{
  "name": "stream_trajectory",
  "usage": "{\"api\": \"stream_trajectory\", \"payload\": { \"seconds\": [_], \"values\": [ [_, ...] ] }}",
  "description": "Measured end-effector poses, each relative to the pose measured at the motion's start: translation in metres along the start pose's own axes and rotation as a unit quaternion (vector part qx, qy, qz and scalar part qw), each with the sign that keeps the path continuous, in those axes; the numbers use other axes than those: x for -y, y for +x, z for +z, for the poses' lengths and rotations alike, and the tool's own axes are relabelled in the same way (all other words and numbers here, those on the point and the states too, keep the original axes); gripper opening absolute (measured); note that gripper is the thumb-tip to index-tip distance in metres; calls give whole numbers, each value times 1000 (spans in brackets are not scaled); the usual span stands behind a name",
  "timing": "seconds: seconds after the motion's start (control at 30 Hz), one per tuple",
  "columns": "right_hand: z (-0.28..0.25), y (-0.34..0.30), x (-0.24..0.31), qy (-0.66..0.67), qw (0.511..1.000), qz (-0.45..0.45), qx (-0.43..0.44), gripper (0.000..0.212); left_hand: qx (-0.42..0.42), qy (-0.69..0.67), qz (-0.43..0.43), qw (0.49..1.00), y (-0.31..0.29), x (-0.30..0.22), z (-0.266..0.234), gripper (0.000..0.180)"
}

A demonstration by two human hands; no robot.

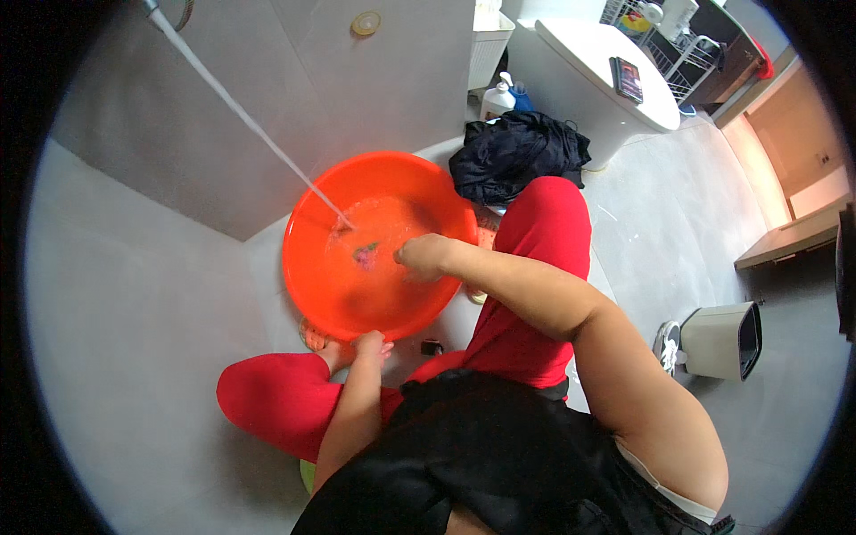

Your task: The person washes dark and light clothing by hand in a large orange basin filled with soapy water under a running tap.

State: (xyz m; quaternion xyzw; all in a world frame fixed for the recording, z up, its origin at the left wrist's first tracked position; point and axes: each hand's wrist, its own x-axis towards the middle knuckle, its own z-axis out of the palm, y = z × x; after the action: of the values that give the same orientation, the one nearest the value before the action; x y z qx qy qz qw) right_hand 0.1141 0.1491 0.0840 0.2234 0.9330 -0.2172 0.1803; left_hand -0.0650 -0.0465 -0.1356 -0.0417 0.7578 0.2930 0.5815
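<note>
A large orange basin (383,314) stands on the floor in front of me with water in it. A stream of water (254,125) slants down from the upper left and splashes inside. On the basin's bottom shows a small pink and green patch (366,256), perhaps a printed flower. My right hand (423,257) reaches into the basin from the right, its fingers curled downward at the water; whatever they hold, if anything, is hidden. Just outside the near rim is my left hand (370,344), its fingers loosely extended with nothing seen in them.
Right of the basin lies a heap of black cloth (517,156), with a white pump bottle (497,98) behind it. A phone (628,80) rests on the white toilet lid (580,53). A pale bin (720,343) and a shoe (666,348) are at the right. Grey walls enclose the left.
</note>
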Motion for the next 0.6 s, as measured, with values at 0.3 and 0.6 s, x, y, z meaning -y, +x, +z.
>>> {"api": "stream_trajectory", "payload": {
  "seconds": [0.3,0.6],
  "values": [
    [-14,-21,-9,13,997,73,-22,41,-151,203,323,912,-167,-116,22,101],
    [-40,-45,-33,12,991,117,-58,50,-41,318,560,764,-246,-230,4,81]
  ]
}}
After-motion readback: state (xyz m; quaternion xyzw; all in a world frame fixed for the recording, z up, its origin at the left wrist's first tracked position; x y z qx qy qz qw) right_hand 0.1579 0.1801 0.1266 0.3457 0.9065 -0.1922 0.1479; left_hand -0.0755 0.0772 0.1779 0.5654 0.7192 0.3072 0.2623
